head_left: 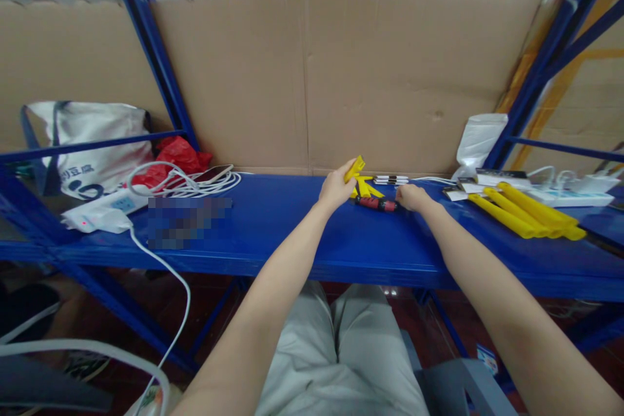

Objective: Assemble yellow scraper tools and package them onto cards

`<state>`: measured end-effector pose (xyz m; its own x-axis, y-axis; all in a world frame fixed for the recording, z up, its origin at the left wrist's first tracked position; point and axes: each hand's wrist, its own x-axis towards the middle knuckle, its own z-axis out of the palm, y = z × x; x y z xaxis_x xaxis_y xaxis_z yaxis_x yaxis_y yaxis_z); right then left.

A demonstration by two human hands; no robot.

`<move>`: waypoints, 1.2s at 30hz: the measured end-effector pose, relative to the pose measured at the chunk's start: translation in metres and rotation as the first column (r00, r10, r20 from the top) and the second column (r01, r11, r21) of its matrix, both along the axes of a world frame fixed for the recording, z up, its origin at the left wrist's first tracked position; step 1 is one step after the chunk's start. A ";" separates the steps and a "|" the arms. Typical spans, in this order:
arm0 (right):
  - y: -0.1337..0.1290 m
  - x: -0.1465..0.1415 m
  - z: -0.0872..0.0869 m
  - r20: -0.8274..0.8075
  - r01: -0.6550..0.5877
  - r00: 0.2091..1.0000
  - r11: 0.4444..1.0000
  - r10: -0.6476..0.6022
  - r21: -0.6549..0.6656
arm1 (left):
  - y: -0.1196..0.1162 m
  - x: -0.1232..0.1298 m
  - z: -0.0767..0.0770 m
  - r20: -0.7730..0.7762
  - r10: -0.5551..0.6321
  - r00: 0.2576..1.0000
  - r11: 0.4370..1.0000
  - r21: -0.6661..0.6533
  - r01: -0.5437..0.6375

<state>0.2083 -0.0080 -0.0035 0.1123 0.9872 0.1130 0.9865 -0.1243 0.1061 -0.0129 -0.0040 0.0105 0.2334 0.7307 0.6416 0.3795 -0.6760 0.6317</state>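
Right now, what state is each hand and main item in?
Left hand: closed on a yellow piece
Yellow piece: held, tip raised
Right hand: curled by the tool, hold unclear
Red-and-black tool: roughly level
Yellow tubes: lying side by side
White cable: coiled
Red bag: crumpled
White power unit: red light lit

The desk [273, 227] is smooth painted metal with a soft sheen, as are the frame uprights [156, 45] at 10 o'clock. Matt, lightly dented cardboard [351, 84] stands at 12. At 9 o'clock, a matt cloth bag [100, 127] adjoins crinkled, glossy red plastic [188, 155] and a smooth plastic power strip [110, 203]. The yellow tubes [529, 213] at 3 look like smooth plastic; the trousers [316, 351] at 6 are matt, creased cloth.
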 end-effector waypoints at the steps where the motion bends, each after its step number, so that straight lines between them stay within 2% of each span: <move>1: 0.000 0.000 0.000 -0.005 -0.003 1.000 1.000 0.003 0.001 | 0.001 0.000 0.001 0.081 -0.015 0.997 1.000 -0.008 0.016; 3: 0.000 0.001 0.000 -0.011 -0.019 1.000 1.000 0.019 0.008 | 0.001 0.002 0.004 0.232 -0.028 0.972 0.996 -0.074 0.047; 5: 0.000 0.002 0.000 -0.013 -0.041 0.999 0.999 0.041 0.018 | -0.002 0.003 0.008 0.362 -0.024 0.932 0.975 -0.199 0.102; 7: -0.001 0.002 0.000 -0.015 -0.062 0.998 0.998 0.063 0.029 | -0.007 0.004 0.011 0.472 -0.027 0.881 0.927 -0.318 0.199; 10: -0.001 0.001 0.000 -0.018 -0.081 0.996 0.996 0.082 0.044 | -0.012 0.004 0.013 0.584 -0.061 0.809 0.831 -0.419 0.365; 12: 0.000 0.001 -0.001 -0.027 -0.085 0.996 0.995 0.087 0.055 | -0.014 0.004 0.012 0.607 -0.087 0.790 0.757 -0.475 0.449; 14: 0.001 0.002 -0.002 -0.055 -0.092 0.994 0.993 0.096 0.078 | -0.014 0.004 0.011 0.588 -0.107 0.802 0.671 -0.553 0.495; 17: 0.005 0.005 -0.005 -0.160 -0.124 0.976 0.979 0.150 0.165 | -0.013 0.005 0.009 0.497 -0.123 0.859 0.548 -0.688 0.476; 20: 0.009 0.005 -0.008 -0.363 -0.149 0.894 0.939 0.262 0.310 | -0.015 0.007 0.009 0.434 -0.147 0.889 0.480 -0.755 0.448; 24: 0.009 -0.005 -0.005 -0.615 -0.160 0.639 0.861 0.462 0.482 | -0.018 0.008 0.009 0.397 -0.181 0.900 0.437 -0.787 0.435; 26: 0.007 -0.013 -0.003 -0.680 -0.172 0.514 0.840 0.523 0.515 | -0.018 0.008 0.009 0.376 -0.174 0.910 0.441 -0.797 0.414; 28: 0.005 -0.020 -0.002 -0.718 -0.188 0.431 0.833 0.546 0.521 | -0.017 0.009 0.008 0.365 -0.180 0.914 0.443 -0.799 0.406; 30: 0.004 -0.027 -0.002 -0.733 -0.201 0.392 0.829 0.556 0.522 | -0.015 0.009 0.005 0.364 -0.208 0.908 0.432 -0.798 0.420; 36: 0.002 -0.034 -0.004 -0.736 -0.217 0.357 0.817 0.575 0.533 | -0.008 0.008 -0.001 0.377 -0.257 0.890 0.414 -0.789 0.454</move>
<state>0.1745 -0.0058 -0.0078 -0.0715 0.8681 0.4912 0.4760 0.4624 -0.7480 -0.0051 -0.0117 0.0100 0.5697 0.8026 -0.1770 0.0603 0.1739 0.9829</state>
